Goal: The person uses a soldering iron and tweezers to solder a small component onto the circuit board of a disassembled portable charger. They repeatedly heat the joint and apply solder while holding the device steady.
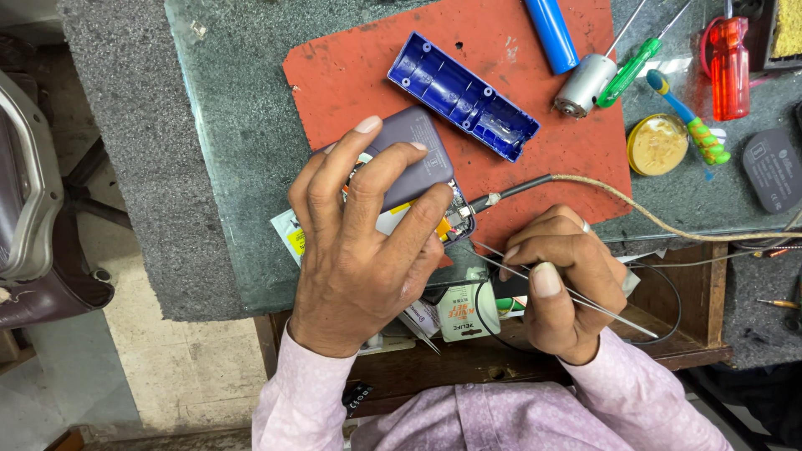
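Fingers of the right hand (558, 280) are pinched nearly shut on thin metal tweezers (568, 291), tips aimed left at the open end of a grey device (409, 163). The left hand (363, 242) is spread over that device, fingers curled loosely around its shell, pressing it to the red mat (368, 75) near the bench edge. Working well here probably means keeping the left grip firm and the tweezer tips steady (the opening is small). A frayed cable (601, 190) runs in from the right. Farther off lie a blue case half (464, 96), a blue cell (551, 33), a small motor (585, 83) and a green screwdriver (631, 68).
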